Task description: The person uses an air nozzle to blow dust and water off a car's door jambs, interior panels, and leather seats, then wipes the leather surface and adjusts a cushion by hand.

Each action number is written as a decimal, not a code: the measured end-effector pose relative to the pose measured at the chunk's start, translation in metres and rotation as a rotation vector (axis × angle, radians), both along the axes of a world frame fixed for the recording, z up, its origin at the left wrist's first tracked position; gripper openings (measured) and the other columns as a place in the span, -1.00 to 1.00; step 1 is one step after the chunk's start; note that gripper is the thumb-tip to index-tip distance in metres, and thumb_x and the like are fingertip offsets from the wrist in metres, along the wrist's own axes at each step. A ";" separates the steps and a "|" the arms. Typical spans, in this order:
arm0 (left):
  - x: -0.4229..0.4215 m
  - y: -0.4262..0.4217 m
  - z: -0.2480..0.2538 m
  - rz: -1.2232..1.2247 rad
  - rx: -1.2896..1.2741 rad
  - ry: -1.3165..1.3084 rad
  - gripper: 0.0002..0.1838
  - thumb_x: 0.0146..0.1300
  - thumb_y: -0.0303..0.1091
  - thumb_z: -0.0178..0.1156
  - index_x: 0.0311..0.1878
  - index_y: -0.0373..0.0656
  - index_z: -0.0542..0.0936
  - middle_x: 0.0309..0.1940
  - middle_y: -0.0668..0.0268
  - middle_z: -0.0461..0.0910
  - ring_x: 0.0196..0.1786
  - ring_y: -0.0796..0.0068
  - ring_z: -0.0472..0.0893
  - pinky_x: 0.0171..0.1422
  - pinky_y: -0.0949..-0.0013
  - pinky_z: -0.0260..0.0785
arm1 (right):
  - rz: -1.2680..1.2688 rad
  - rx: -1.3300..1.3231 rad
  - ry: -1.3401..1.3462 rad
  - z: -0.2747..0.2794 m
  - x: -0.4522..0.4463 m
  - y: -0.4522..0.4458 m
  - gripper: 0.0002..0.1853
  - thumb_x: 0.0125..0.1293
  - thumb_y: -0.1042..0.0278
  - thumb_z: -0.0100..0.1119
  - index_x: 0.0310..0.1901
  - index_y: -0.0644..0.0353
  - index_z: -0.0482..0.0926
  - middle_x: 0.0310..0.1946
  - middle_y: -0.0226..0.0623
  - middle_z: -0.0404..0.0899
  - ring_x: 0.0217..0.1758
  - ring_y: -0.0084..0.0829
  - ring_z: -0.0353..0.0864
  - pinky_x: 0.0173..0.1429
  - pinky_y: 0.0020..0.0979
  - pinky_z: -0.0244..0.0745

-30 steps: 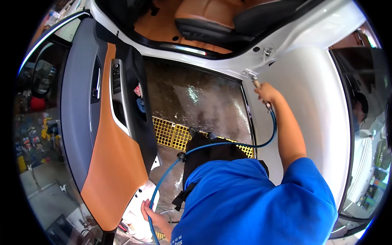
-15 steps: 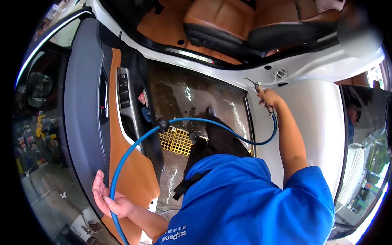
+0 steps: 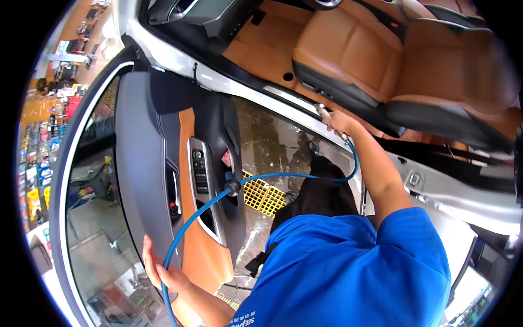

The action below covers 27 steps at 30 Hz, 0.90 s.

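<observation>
My right hand point(image 3: 339, 123) is closed around a metal air blow gun point(image 3: 321, 110), just over the door sill point(image 3: 289, 99) and beside the base of the brown seat point(image 3: 343, 49). From the gun's rear end a blue hose point(image 3: 272, 175) curves down and across to the left, with a black round piece point(image 3: 233, 188) on it near the door panel. The hose runs past my left hand point(image 3: 166, 275), touching or lying close to the thumb side. That hand's fingers are stretched out, not wrapped around the hose.
The white car's door stands open, its brown and grey inner panel point(image 3: 144, 163) on my left. Yellow floor grating point(image 3: 264, 197) shows in the wet floor point(image 3: 261, 131) between door and sill. Shelves of goods point(image 3: 41, 158) are beyond the door, at far left.
My right hand has moved with the blow gun from over the white body panel to the sill by the seat. The view has shifted, showing more interior. My left hand stays open by the hose.
</observation>
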<state>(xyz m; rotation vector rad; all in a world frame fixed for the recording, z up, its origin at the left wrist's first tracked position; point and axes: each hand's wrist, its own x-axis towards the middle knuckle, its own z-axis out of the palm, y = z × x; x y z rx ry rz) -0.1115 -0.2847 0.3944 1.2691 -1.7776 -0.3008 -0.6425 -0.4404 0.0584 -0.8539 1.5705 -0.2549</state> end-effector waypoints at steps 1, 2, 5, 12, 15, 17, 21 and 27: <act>-0.004 -0.018 0.000 0.022 0.006 0.006 -0.58 0.46 -0.32 -0.14 0.27 -0.29 0.43 0.25 -0.20 0.42 0.34 -0.18 0.40 0.49 -0.17 0.12 | 0.067 -0.006 -0.039 -0.003 0.006 -0.019 -0.68 0.29 0.20 0.16 -0.13 0.32 0.54 -0.50 -0.31 0.58 -0.68 -0.51 0.42 -0.59 -0.40 0.33; -0.007 -0.037 -0.001 0.029 0.003 -0.004 -0.58 0.46 -0.32 -0.14 0.27 -0.29 0.43 0.25 -0.20 0.42 0.34 -0.18 0.40 0.49 -0.17 0.12 | 0.136 -0.012 -0.074 -0.006 0.010 -0.038 -0.67 0.28 0.19 0.16 -0.13 0.33 0.54 -0.48 -0.29 0.60 -0.67 -0.50 0.43 -0.59 -0.39 0.33; -0.005 -0.089 -0.005 0.109 0.031 -0.252 -0.59 0.45 -0.32 -0.13 0.21 -0.33 0.48 0.27 -0.11 0.44 0.38 -0.15 0.37 0.51 -0.13 0.08 | 0.228 -0.114 -0.057 -0.017 0.023 -0.089 -0.65 0.26 0.17 0.14 -0.20 0.38 0.57 -0.49 -0.24 0.62 -0.64 -0.41 0.49 -0.53 -0.31 0.40; -0.010 -0.157 0.000 0.144 0.064 -0.549 -0.52 0.43 -0.15 -0.11 0.14 -0.36 0.54 0.28 -0.03 0.47 0.41 -0.06 0.34 0.53 -0.04 0.03 | 0.284 -0.266 -0.068 0.002 0.051 -0.156 -0.66 0.23 0.17 0.13 -0.28 0.37 0.57 -0.54 -0.23 0.61 -0.64 -0.37 0.51 -0.53 -0.26 0.41; 0.004 -0.169 0.007 0.102 0.103 -0.426 -0.51 0.42 -0.17 -0.12 0.15 -0.37 0.54 0.25 -0.07 0.48 0.36 -0.02 0.41 0.50 0.05 0.12 | 0.458 -0.381 -0.001 0.012 0.066 -0.173 -0.62 0.22 0.16 0.09 -0.23 0.40 0.60 -0.38 0.05 0.66 -0.45 -0.15 0.67 -0.25 -0.16 0.55; 0.009 -0.168 0.004 0.116 0.090 -0.380 -0.51 0.42 -0.17 -0.11 0.15 -0.38 0.54 0.24 -0.06 0.49 0.35 0.00 0.43 0.49 0.06 0.13 | 0.463 -0.577 0.114 0.012 0.081 -0.185 -0.60 0.22 0.14 0.08 -0.19 0.39 0.63 -0.32 0.09 0.67 -0.34 -0.05 0.68 -0.13 -0.14 0.53; 0.009 -0.163 0.000 0.204 0.058 -0.286 -0.47 0.39 -0.15 -0.12 0.16 -0.44 0.54 0.18 -0.03 0.55 0.30 0.08 0.48 0.48 0.12 0.16 | 0.518 -0.632 0.058 0.049 0.099 -0.196 -0.62 0.22 0.13 0.07 -0.19 0.31 0.66 -0.23 0.12 0.66 -0.12 0.07 0.64 0.03 -0.09 0.50; 0.012 -0.162 0.001 0.230 0.066 -0.225 -0.50 0.39 -0.25 -0.15 0.16 -0.46 0.53 0.14 -0.04 0.57 0.27 0.12 0.51 0.47 0.14 0.20 | 0.788 -0.683 -0.017 0.112 0.076 -0.157 -0.59 0.25 0.11 0.10 -0.02 0.26 0.59 -0.17 0.11 0.64 -0.07 0.05 0.63 0.06 -0.05 0.47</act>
